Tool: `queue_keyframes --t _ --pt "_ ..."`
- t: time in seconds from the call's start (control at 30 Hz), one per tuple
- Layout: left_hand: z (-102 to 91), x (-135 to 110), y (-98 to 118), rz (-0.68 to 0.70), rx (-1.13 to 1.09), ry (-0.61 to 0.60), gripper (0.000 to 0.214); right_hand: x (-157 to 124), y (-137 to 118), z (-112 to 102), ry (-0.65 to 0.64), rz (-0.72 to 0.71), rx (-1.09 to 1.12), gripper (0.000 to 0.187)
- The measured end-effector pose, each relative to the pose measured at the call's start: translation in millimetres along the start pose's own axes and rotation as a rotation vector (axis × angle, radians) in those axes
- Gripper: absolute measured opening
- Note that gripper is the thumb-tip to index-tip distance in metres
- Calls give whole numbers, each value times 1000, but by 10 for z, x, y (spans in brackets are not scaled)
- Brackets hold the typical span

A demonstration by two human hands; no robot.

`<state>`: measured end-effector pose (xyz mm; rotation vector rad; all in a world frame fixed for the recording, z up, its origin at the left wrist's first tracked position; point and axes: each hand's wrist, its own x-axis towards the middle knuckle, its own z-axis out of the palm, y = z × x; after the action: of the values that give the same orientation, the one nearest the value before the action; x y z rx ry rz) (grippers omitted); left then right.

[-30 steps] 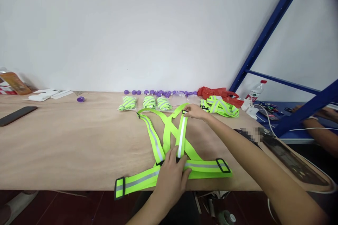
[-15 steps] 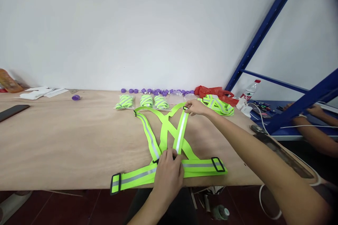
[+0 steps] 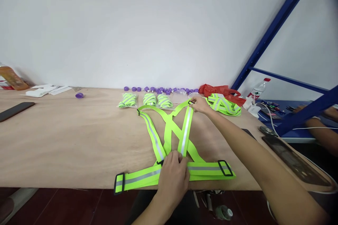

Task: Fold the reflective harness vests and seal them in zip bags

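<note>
A neon-green reflective strap vest (image 3: 169, 137) lies spread on the wooden table (image 3: 66, 140), its shoulder straps crossing in the middle. My left hand (image 3: 173, 174) presses and pinches the straps where they meet the waist belt near the front edge. My right hand (image 3: 199, 104) reaches far across and pinches the top end of the right strap, holding it taut. Black buckles sit on the belt's two ends.
Three bagged folded vests (image 3: 149, 100) and a row of purple caps (image 3: 158, 89) line the back. A loose vest (image 3: 224, 104) lies by a red bag (image 3: 219, 90). A phone (image 3: 14, 109) rests far left. Another person's arm (image 3: 319, 132) is at right by the blue rack (image 3: 277, 24).
My right hand has drawn the strap end a little farther back and right, straightening the strap. My left hand stays on the belt junction, fingers curled tighter.
</note>
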<state>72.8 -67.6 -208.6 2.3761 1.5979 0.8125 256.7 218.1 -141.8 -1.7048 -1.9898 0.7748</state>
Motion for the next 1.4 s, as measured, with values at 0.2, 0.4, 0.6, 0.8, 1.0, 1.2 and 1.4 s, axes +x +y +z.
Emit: queue_keyframes --t 0.2,0.4,0.6,0.8,1.0,1.2,1.4 --pt "-25 10 9 -13 -8 -19 30 -107 -39 68 -81 36 69 30" --pt "-11 -7 5 -36 -66 16 27 -343 -5 49 -361 68 172 35" --pt "-15 -4 -9 -117 -178 46 38 -470 40 -74 -444 62 303 40" --pt "-101 46 0 -199 -309 37 33 -429 56 -71 -455 71 297 39" --pt "-74 54 17 -160 -205 0 15 -402 25 -15 -458 36 207 34" --pt "-38 63 -2 -138 -182 26 16 -451 -34 19 -509 -43 92 26" --pt "-30 72 -23 -152 -173 41 19 -424 -22 13 -405 -139 18 17"
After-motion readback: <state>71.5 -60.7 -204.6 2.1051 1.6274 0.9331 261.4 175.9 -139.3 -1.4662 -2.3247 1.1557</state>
